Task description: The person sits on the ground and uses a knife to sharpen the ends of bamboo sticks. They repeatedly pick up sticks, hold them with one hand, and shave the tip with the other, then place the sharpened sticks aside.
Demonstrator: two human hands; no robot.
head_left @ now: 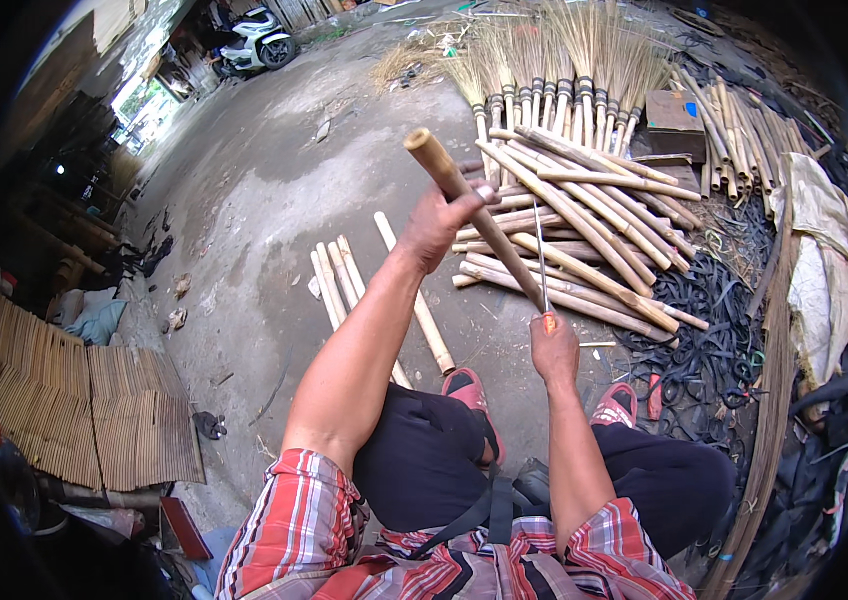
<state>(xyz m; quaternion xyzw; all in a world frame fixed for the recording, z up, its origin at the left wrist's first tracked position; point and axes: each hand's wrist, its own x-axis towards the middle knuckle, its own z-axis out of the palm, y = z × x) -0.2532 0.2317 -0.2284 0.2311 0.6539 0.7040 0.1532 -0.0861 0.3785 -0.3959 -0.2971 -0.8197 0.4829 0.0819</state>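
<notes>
My left hand (432, 230) is closed around a bamboo pole (510, 256), which slants from upper left down toward my right hand. The pole's cut upper end sticks out beyond my fingers. In my right fist (555, 352) is a knife (541, 255) with an orange handle, its thin blade pointing up and away from me. The blade lies close beside the pole's lower end; whether they touch I cannot tell. Past my hands, a loose pile of bamboo poles (604, 205) lies on the ground. Several more poles (342, 268) lie to the left of my feet.
Straw brooms (564, 90) stand fanned out behind the pile, near a cardboard box (675, 112) and a stack of sticks (734, 140). Black strips (709, 330) tangle at the right beside a pale sack (824, 270). Slatted bamboo panels (139, 415) are at the left; a scooter (256, 42) is parked far off.
</notes>
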